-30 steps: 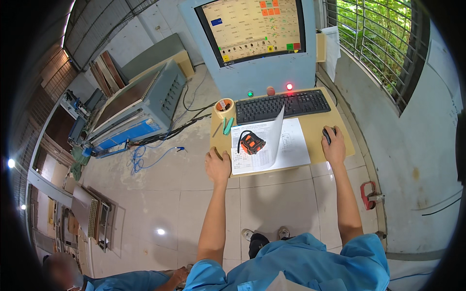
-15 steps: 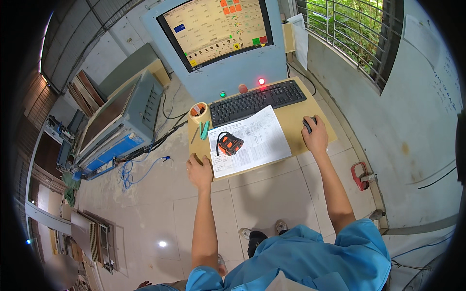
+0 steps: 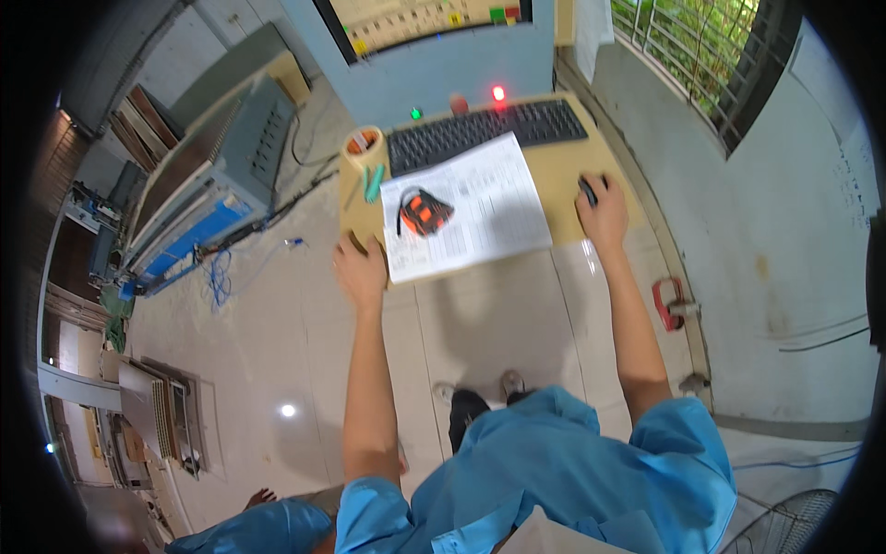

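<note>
My right hand (image 3: 604, 215) rests over a dark computer mouse (image 3: 588, 191) on the right side of a tan desk (image 3: 558, 162). At the desk's front left edge my left hand (image 3: 360, 268) lies flat, beside a stack of white printed sheets (image 3: 466, 208). An orange and black hand tool (image 3: 425, 212) lies on the sheets. Behind them sit a black keyboard (image 3: 484, 134) and a monitor (image 3: 425, 18) in a blue-grey console. A roll of tan tape (image 3: 363, 145) with a green pen beside it stands at the desk's left corner.
A grey and blue machine (image 3: 217, 189) with loose cables stands to the left. A barred window (image 3: 711, 55) and a white wall lie to the right, with a red object (image 3: 669, 303) on the floor by the wall. Another person's blue sleeve (image 3: 258, 528) shows at bottom left.
The raised sheet has dropped flat onto the stack. The view has tilted downward, so desk and monitor sit higher in frame. Both hands keep their places on the desk.
</note>
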